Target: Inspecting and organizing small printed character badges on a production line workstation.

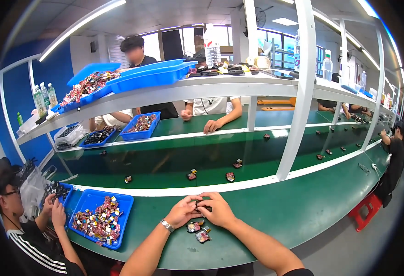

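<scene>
My left hand point(182, 213), with a watch on its wrist, and my right hand point(216, 210) meet over the green table point(257, 216). Between their fingers is a small black plastic part point(205, 208), mostly covered by the fingertips. Both hands are closed on it. Just below them on the table lie two small assemblies, each with a dark casing and a reddish circuit board: one assembly point(194, 227) is closer to my hands, the other assembly point(203, 237) nearer to me. A blue tray point(127, 200) heaped with small circuit boards stands to the left of my left forearm.
Beyond a white rail point(174, 192), a green conveyor belt point(165, 158) carries scattered assemblies. A white post point(298, 101) rises right of my hands to a shelf with blue trays point(151, 78). At left a co-worker point(32, 221) handles dark parts; a red stool point(366, 211) stands right.
</scene>
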Tool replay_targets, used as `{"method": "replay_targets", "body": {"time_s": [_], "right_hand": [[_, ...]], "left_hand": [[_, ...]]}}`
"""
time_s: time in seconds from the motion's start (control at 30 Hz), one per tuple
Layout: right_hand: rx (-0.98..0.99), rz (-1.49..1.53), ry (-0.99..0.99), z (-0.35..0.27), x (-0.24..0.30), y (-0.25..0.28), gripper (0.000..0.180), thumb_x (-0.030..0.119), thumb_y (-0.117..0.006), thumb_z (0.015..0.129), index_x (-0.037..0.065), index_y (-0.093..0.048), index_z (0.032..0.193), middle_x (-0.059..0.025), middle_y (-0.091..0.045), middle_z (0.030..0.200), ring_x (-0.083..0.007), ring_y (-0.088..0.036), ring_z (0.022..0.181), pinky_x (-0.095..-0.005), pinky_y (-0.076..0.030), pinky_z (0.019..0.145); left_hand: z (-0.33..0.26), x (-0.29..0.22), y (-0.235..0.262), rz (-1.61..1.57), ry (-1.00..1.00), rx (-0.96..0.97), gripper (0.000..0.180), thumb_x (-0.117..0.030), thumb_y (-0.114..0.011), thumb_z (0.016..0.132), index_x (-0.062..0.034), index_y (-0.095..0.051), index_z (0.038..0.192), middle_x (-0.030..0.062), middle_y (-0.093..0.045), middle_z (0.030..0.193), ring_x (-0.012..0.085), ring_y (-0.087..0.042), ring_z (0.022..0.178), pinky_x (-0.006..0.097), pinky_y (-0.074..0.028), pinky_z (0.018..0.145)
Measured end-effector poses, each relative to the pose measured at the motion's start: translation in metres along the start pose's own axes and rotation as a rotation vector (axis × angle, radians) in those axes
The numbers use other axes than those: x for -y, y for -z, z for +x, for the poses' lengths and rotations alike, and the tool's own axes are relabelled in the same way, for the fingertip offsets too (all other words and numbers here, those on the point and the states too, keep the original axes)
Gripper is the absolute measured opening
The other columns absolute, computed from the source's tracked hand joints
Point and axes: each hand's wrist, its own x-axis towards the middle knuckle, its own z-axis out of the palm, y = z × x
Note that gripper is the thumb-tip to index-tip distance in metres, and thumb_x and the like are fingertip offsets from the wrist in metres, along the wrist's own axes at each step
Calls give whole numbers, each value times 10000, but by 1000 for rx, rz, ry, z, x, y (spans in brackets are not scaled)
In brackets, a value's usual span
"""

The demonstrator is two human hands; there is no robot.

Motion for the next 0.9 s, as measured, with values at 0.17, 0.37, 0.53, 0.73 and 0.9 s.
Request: {"method": "replay_targets", "body": {"time_s": [0.17,0.37,0.53,0.73,0.9], "right_hand": [[-59,15,-35,-4,-3,-11,119,104,-674,795,74,-726,898,-61,-620,1151,-269,-549,1104,-371,-478,916],[-72,43,-49,-3,-4,-11,124,100,-676,793,75,-730,902,-61,-620,1160,-271,-547,1102,-372,-479,914],[-82,134,-97,-4,1,-13,144,84,-672,787,74,-728,919,-68,-617,1177,-273,-539,1116,-373,-476,926],[-88,48,-27,-1,2,-9,159,64,-657,795,70,-723,940,-82,-607,1198,-281,-529,1141,-384,-462,954],[-74,98,-2,3,7,-6,185,70,-659,788,62,-702,967,-99,-601,1195,-291,-517,1164,-388,-447,972]], "left_hand": [[1,2,1,-13,-6,-13,276,-129,-494,979,-75,-467,1248,112,-554,1211,218,-563,1136,438,-463,1011],[1,2,0,-33,-22,-6,278,-139,-534,970,-78,-471,1233,115,-551,1229,218,-561,1140,433,-465,1010],[0,6,2,-40,-30,-25,274,-150,-539,971,-74,-467,1225,125,-541,1255,235,-552,1163,436,-457,1021],[1,7,-3,-57,-86,-24,254,-123,-522,973,-73,-459,1214,139,-517,1296,246,-539,1188,445,-444,1038],[1,4,-7,-26,-92,-49,280,-122,-469,992,-66,-431,1264,118,-554,1227,200,-554,1148,388,-452,1032]]}}
